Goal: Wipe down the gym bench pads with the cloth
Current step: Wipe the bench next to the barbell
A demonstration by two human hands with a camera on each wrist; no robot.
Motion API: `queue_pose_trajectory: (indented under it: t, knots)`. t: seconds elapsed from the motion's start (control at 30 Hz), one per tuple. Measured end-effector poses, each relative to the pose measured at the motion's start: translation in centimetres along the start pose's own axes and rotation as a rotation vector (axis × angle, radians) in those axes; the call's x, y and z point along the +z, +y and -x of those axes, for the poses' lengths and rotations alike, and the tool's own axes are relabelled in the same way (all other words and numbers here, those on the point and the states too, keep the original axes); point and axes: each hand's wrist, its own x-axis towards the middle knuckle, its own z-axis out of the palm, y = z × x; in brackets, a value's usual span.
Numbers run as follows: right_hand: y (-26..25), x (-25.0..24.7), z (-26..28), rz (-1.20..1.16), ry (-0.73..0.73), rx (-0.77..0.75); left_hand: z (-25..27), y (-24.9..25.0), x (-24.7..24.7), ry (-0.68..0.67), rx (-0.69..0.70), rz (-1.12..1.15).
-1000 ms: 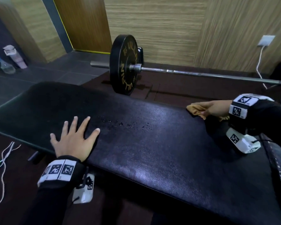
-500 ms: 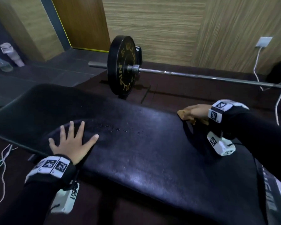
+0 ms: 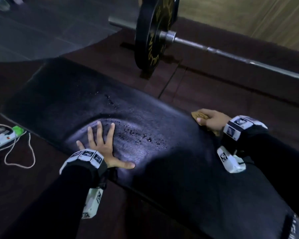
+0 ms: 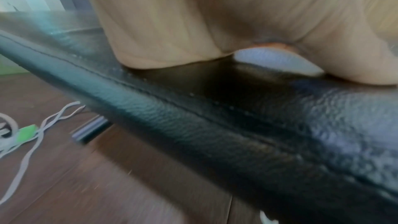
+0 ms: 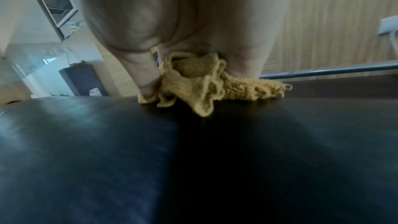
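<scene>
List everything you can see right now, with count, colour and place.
bench pad: one, black, across the middle
water droplets: scattered, clear, on the pad right of the left hand
cloth: one, yellow, at the pad's far edge
weight plate: one, black with yellow lettering, on the floor behind the bench
barbell: one, silver, through the plate
power strip: one, white, floor at left
left hand: flat on the pad, fingers spread
right hand: fingers curled over the cloth

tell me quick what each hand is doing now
left hand: open, fingers spread flat on the bench pad.
right hand: gripping the yellow cloth against the pad's far edge.
</scene>
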Motion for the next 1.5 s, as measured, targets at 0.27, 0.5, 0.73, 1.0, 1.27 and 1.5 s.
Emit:
queue_pose_trajectory:
  t: [0.27,0.5,0.73,1.0,1.27,1.5]
  knots:
    - [-9.3,2.3,-5.5,0.078,-0.031,-0.129,0.1,0.2,-0.9,-0.099,0.017,0.021]
    - [-3.5,1.3,0.1,0.179,0.033,-0.084,0.1,0.0,-0.8,-0.095,0.046,0.033]
    - [-5.0,1.5,-2.0,0.128,-0.054,-0.12,0.1,0.4,-1.3,-0.147,-0.004,0.034]
    - [-14.9,5.3,-7.0,0.51,-0.15,-0.575,0.1,0.6,-1.0,-0.117,-0.041,0.024]
    - [-7.4,7.9,3.5,0.69,-0.255,-0.858,0.3,0.4,-0.5,-0.042,-0.044,0.026]
    - [-0.9,2.3,5.5,0.59,-0.185,-0.583,0.3,0.5,-0.6,-0.055,-0.042,0.048]
